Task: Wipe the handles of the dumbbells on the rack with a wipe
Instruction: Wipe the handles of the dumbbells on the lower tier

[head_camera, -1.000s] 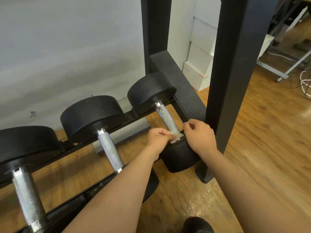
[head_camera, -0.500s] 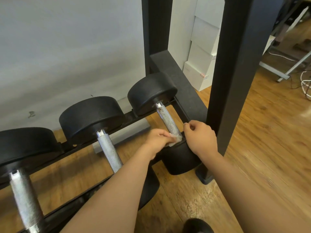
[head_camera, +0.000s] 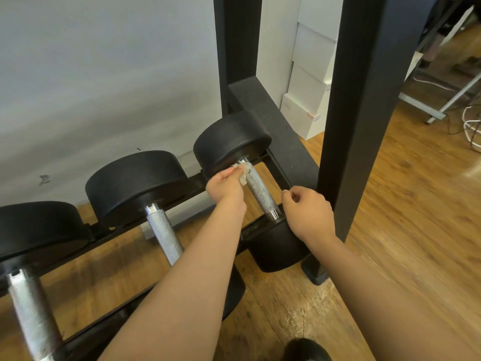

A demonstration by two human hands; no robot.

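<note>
Fingers [head_camera: 231, 175] of left hand [head_camera: 224, 185] pinch wipe [head_camera: 243, 176] against far end of handle [head_camera: 261, 193]; right hand [head_camera: 309, 210] curled, empty.

Three black-headed dumbbells [head_camera: 135, 183] lie side by side across the black rack [head_camera: 361, 100], their knurled chrome handles running from 11 to 5 o'clock. A small crumpled whitish wipe [head_camera: 243, 175], pinched in the left hand [head_camera: 225, 185], presses on the rightmost handle [head_camera: 260, 192] at its 11 o'clock end, just below the far head.

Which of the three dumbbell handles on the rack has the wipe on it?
The rightmost handle, beside the black post: the left hand holds the wipe against its far end. The other two handles are bare.
</note>
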